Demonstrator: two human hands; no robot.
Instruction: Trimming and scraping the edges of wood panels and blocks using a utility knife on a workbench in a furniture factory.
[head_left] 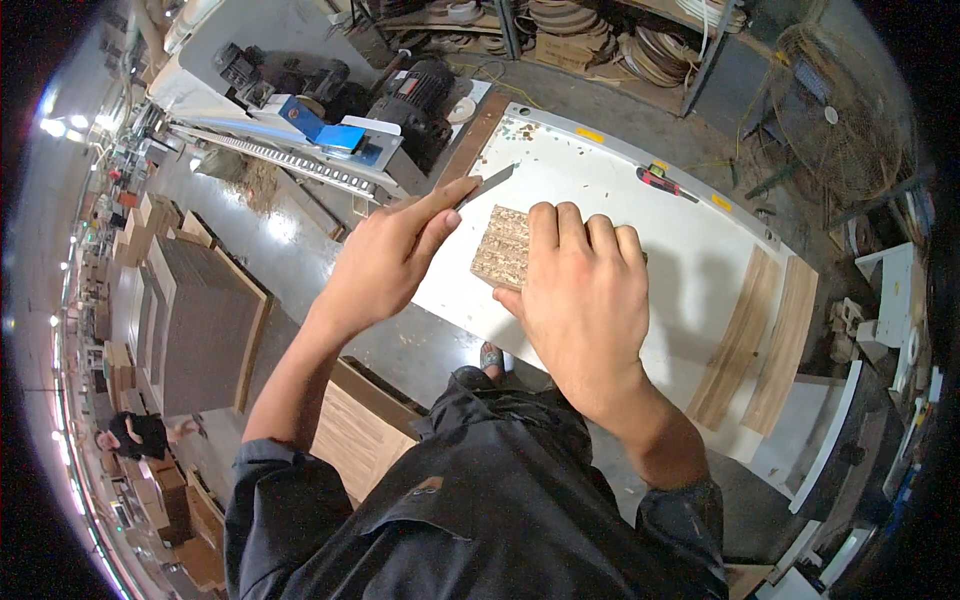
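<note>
My left hand (425, 225) is closed around one end of a narrow, flat metal blade (492, 184). The blade points up and to the right, above the white tabletop (600, 180); whether it is a file or a knife blade I cannot tell. With my right hand (588, 300) I grip a particleboard block (502, 240) from above, fingers over its far side and thumb at its near left. Rough, chipped wood shows on the block's exposed faces, while my hand hides the rest. The blade and the block are apart.
Two wood-grain strips (735, 340) lie at the table's right. A red and black utility knife (658, 181) rests near the metal far rail (600, 143). Small chips litter the far left corner. A motorized machine (410, 105) stands beyond, stacked panels (205, 320) at left, a fan (835, 115) at right.
</note>
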